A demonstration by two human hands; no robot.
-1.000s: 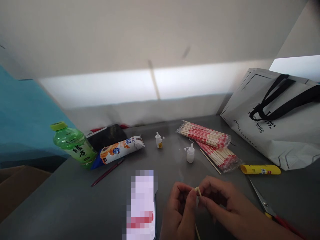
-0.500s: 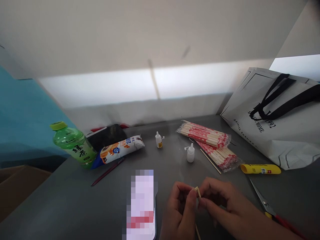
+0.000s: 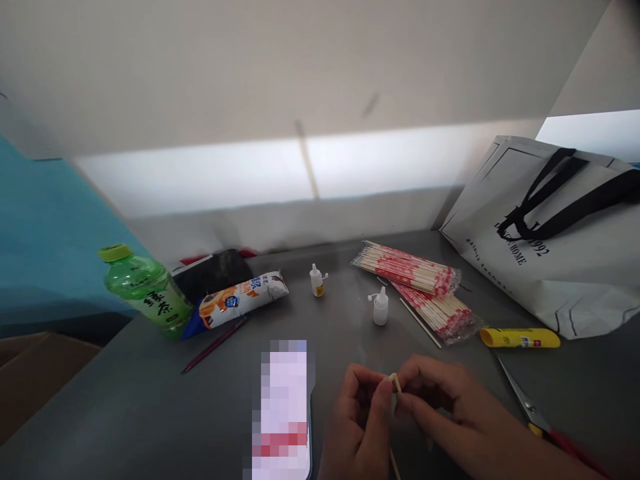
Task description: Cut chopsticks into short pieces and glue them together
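Note:
Near the front of the grey table, my left hand (image 3: 364, 417) pinches one side of a small angled piece of pale bamboo stick (image 3: 396, 383). My right hand (image 3: 440, 407) pinches the other side, so the fingertips of both hands almost meet. The piece makes a sharp corner pointing up; whether it is bent or two bits joined, I cannot tell. Below the hands, a thin stick (image 3: 395, 463) lies partly hidden. A white dropper bottle (image 3: 381, 308) with its cap hanging open stands just beyond the hands, and a second small bottle (image 3: 317, 281) is farther back.
Wrapped bundles of sticks (image 3: 407, 267) and a loose stick (image 3: 420, 323) lie at the back right. Scissors (image 3: 525, 403), a yellow tube (image 3: 520, 338) and a white bag (image 3: 550, 267) are to the right. A phone (image 3: 283, 413), pen (image 3: 214, 345), snack packet (image 3: 237, 300) and green bottle (image 3: 147, 293) are leftward.
Both hands keep their pinch on the small bamboo piece, its corner showing slightly more openly. The view has shifted very slightly; everything on the table stays in place.

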